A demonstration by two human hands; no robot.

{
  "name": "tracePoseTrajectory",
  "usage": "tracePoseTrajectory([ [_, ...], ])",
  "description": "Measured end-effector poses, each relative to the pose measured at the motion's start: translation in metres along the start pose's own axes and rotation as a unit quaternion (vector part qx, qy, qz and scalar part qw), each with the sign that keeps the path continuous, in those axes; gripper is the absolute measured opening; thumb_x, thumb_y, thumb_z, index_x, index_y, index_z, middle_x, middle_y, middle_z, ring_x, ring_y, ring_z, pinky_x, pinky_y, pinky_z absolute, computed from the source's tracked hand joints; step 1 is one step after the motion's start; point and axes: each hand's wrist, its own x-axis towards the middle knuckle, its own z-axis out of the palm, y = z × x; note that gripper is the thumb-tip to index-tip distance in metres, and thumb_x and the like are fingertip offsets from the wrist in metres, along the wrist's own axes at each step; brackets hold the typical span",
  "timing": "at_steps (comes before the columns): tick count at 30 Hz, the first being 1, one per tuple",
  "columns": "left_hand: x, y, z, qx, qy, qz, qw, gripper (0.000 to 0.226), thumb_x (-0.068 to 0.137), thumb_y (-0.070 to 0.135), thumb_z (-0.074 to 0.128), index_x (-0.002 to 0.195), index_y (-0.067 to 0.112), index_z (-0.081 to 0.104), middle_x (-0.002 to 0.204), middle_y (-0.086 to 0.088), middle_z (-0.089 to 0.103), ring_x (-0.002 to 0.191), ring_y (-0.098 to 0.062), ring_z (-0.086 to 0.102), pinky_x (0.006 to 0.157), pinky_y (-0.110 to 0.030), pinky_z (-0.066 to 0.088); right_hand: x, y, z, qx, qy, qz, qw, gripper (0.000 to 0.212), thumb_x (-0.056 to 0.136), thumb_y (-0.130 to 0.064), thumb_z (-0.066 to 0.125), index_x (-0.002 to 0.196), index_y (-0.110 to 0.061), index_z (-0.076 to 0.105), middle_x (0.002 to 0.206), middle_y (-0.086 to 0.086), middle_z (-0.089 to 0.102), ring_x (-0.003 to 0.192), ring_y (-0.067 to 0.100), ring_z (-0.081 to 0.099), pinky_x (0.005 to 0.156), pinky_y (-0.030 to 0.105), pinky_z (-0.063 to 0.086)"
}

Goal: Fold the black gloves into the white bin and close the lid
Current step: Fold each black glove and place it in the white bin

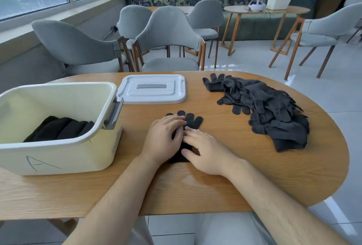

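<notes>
Black knit lying under straight, relaxed fingers (176, 123): pressing one glove (193, 120) flat against the wooden table (215, 186) with both palms, neither pinching nor curling round anything. Covering the finger end with the left hand (164, 137); covering the palm and cuff half with the right hand (205, 152), thumb lying across dark fabric, fingertips of both hands meeting over the middle. Running lengthwise away from the body, cuff nearest the chest, four fingertips showing beyond the left hand and pointing toward the far edge, tilted slightly rightward. Judging from this layout: calling for a fold along that long axis, tips brought back toward cuff, then a carry leftward, favouring the left hand as nearer the white bin (78, 152) standing just to that side. Holding a row of folded gloves (60, 129) on its floor. Lying off, top up, just behind the bin's right end: lid (152, 90). Waiting well to the right: loose pile (274, 111) of unfolded gloves.
</notes>
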Motion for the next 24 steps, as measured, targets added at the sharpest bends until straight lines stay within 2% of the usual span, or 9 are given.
tracePoseTrajectory([
  [2, -0.002, 0.003, 0.004, 0.028, -0.076, -0.019, 0.997, 0.037, 0.102, 0.033, 0.046, 0.132, 0.029, 0.067, 0.142, 0.015, 0.058, 0.141, -0.002, 0.042, 0.113, -0.025, 0.028, 0.000, 0.003, -0.005, 0.042, 0.066, 0.034, 0.996, 0.033, 0.103, -0.023, 0.050, 0.133, -0.020, 0.064, 0.142, -0.010, 0.057, 0.139, 0.002, 0.039, 0.112, 0.009, 0.025],
  [3, -0.003, 0.003, 0.004, 0.037, -0.106, -0.027, 0.993, 0.040, 0.104, 0.034, 0.044, 0.140, 0.029, 0.060, 0.149, 0.015, 0.051, 0.145, -0.002, 0.034, 0.115, -0.023, 0.021, 0.003, 0.006, -0.007, 0.050, 0.100, 0.062, 0.992, 0.031, 0.104, -0.021, 0.049, 0.129, -0.018, 0.066, 0.134, -0.009, 0.061, 0.131, 0.003, 0.046, 0.108, 0.009, 0.032],
  [6, 0.000, 0.004, 0.006, 0.065, -0.144, -0.022, 0.987, 0.045, 0.105, 0.034, 0.044, 0.149, 0.029, 0.049, 0.158, 0.015, 0.039, 0.150, -0.002, 0.024, 0.120, -0.024, 0.014, 0.012, 0.017, -0.013, 0.027, 0.148, 0.116, 0.982, 0.029, 0.104, -0.021, 0.048, 0.126, -0.016, 0.066, 0.125, -0.007, 0.064, 0.120, 0.009, 0.052, 0.104, 0.024, 0.043],
  [10, 0.016, 0.009, -0.001, 0.042, -0.152, -0.043, 0.987, 0.040, 0.102, 0.031, 0.052, 0.141, 0.026, 0.058, 0.151, 0.013, 0.048, 0.146, -0.008, 0.034, 0.118, -0.033, 0.026, 0.021, 0.035, -0.034, -0.119, 0.205, 0.184, 0.954, 0.030, 0.104, -0.020, 0.045, 0.123, -0.014, 0.068, 0.125, -0.002, 0.063, 0.122, 0.020, 0.048, 0.103, 0.034, 0.041],
  [14, 0.057, 0.040, 0.008, 0.019, -0.151, -0.040, 0.988, 0.034, 0.102, 0.028, 0.053, 0.135, 0.022, 0.060, 0.134, 0.007, 0.058, 0.122, -0.017, 0.054, 0.102, -0.033, 0.044, 0.015, 0.071, -0.061, -0.246, 0.221, 0.292, 0.898, 0.031, 0.100, -0.023, 0.049, 0.122, -0.017, 0.069, 0.146, 0.002, 0.050, 0.136, 0.028, 0.036, 0.111, 0.043, 0.030],
  [17, 0.096, 0.064, 0.041, 0.015, -0.203, -0.043, 0.978, 0.035, 0.102, 0.028, 0.054, 0.136, 0.023, 0.058, 0.134, 0.005, 0.055, 0.116, -0.015, 0.056, 0.095, -0.028, 0.045, 0.010, 0.091, -0.059, -0.250, 0.194, 0.332, 0.889, 0.033, 0.100, -0.024, 0.045, 0.125, -0.017, 0.066, 0.144, 0.002, 0.054, 0.136, 0.028, 0.036, 0.111, 0.042, 0.027],
  [20, 0.125, 0.073, 0.084, 0.052, -0.238, -0.038, 0.969, 0.042, 0.102, 0.030, 0.052, 0.142, 0.019, 0.053, 0.143, -0.003, 0.050, 0.128, -0.023, 0.049, 0.104, -0.036, 0.043, 0.005, 0.101, -0.051, -0.217, 0.220, 0.325, 0.894, 0.032, 0.099, -0.025, 0.042, 0.117, -0.017, 0.067, 0.127, 0.000, 0.064, 0.124, 0.028, 0.046, 0.104, 0.041, 0.029],
  [22, 0.138, 0.072, 0.104, 0.089, -0.233, -0.053, 0.967, 0.046, 0.103, 0.035, 0.050, 0.144, 0.016, 0.049, 0.145, -0.007, 0.048, 0.132, -0.030, 0.043, 0.106, -0.044, 0.041, 0.005, 0.104, -0.047, -0.207, 0.241, 0.323, 0.892, 0.030, 0.098, -0.024, 0.044, 0.113, -0.016, 0.069, 0.122, 0.000, 0.066, 0.119, 0.028, 0.049, 0.101, 0.041, 0.030],
  [24, 0.150, 0.071, 0.117, 0.086, -0.205, -0.083, 0.971, 0.042, 0.103, 0.037, 0.051, 0.136, 0.011, 0.056, 0.137, -0.011, 0.049, 0.127, -0.033, 0.044, 0.102, -0.045, 0.042, 0.006, 0.105, -0.046, -0.199, 0.265, 0.315, 0.889, 0.033, 0.094, -0.022, 0.043, 0.110, -0.015, 0.071, 0.117, 0.001, 0.068, 0.114, 0.029, 0.051, 0.099, 0.042, 0.032],
])
